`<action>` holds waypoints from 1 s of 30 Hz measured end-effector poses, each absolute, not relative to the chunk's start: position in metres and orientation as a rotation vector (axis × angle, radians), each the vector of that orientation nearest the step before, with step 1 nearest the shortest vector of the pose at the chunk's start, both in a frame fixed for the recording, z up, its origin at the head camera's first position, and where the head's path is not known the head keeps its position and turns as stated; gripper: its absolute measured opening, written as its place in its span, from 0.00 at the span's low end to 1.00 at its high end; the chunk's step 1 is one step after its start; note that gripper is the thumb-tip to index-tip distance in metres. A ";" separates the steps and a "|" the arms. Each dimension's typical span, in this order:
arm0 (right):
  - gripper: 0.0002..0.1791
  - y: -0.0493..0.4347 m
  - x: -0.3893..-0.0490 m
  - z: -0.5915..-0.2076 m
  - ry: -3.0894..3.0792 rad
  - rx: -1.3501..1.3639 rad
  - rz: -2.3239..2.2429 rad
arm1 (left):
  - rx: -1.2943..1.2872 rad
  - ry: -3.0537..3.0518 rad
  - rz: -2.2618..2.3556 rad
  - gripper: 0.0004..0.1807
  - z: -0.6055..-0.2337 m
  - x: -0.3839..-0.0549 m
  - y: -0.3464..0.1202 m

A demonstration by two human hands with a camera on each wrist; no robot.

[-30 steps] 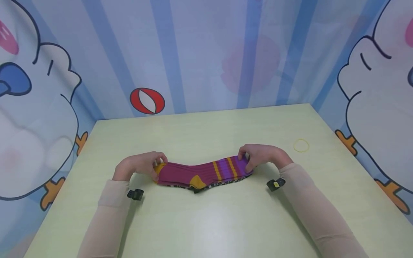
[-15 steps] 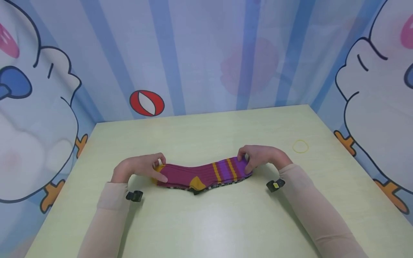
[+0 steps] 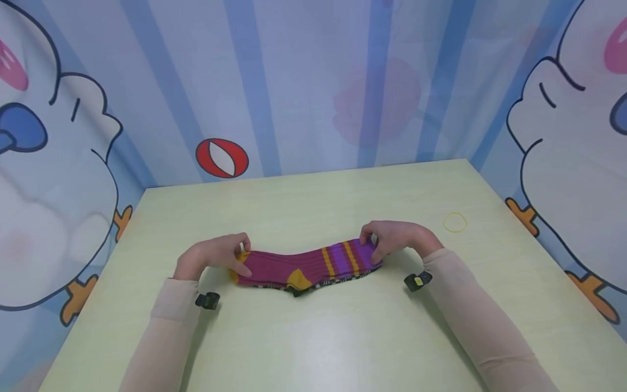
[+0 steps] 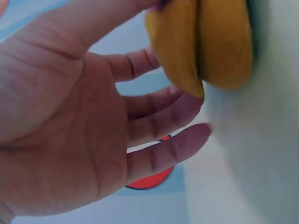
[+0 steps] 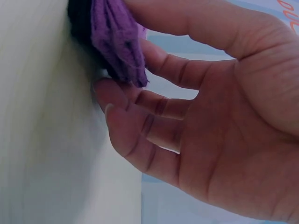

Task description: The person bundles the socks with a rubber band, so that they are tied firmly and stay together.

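Maroon socks point(image 3: 274, 267) with yellow toe and heel and a purple striped cuff lie stretched sideways across the table. Beneath them shows the edge of a black-and-white patterned sock point(image 3: 296, 293). My left hand point(image 3: 215, 255) holds the toe end, thumb on top and fingertips at the far edge. In the left wrist view, two yellow toe layers point(image 4: 224, 46) lie one against the other. At the cuff end, my right hand point(image 3: 395, 237) grips the socks between thumb and fingers. The purple cuff point(image 5: 119, 44) fills the top of the right wrist view, dark fabric behind it.
A thin yellow ring point(image 3: 455, 222), like a rubber band, lies beyond my right hand. The pale table point(image 3: 313, 343) ends at a blue striped backdrop point(image 3: 313, 81), with cartoon-printed panels on both sides. Small black cameras point(image 3: 208, 300) hang at the wrists.
My left thumb has moved from the toe's near edge onto the top of the socks. My right hand keeps its place at the cuff. The socks have hardly shifted.
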State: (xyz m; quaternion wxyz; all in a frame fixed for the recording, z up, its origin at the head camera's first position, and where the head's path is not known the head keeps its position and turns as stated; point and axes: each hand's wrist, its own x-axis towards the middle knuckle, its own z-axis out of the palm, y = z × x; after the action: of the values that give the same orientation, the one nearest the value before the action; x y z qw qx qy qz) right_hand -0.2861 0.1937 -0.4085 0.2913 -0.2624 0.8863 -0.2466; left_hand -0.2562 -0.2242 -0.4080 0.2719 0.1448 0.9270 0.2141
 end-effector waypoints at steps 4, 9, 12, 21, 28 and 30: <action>0.21 0.200 -0.288 -0.404 2.386 -0.705 -0.646 | 0.427 2.605 0.565 0.33 -0.398 -0.249 -0.215; 0.22 0.216 -0.293 -0.397 2.408 -0.658 -0.694 | 0.458 2.738 0.647 0.29 -0.385 -0.238 -0.190; 0.23 0.228 -0.294 -0.392 2.420 -0.621 -0.728 | 0.504 2.769 0.689 0.24 -0.380 -0.238 -0.169; 0.26 0.264 -0.294 -0.381 2.481 -0.518 -0.786 | 0.634 2.766 0.701 0.22 -0.378 -0.243 -0.106; 0.26 0.282 -0.298 -0.379 2.497 -0.437 -0.876 | 0.659 2.738 0.672 0.25 -0.382 -0.241 -0.070; 0.25 0.286 -0.300 -0.379 2.516 -0.405 -0.860 | 0.685 2.724 0.645 0.25 -0.384 -0.241 -0.062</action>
State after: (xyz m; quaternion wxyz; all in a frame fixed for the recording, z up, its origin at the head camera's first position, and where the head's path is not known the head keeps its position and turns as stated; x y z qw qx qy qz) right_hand -0.2998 0.2859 -0.3794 0.2241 -0.1467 0.9116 -0.3118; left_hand -0.2409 -0.0622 -0.3839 0.1296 0.2358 0.9372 0.2219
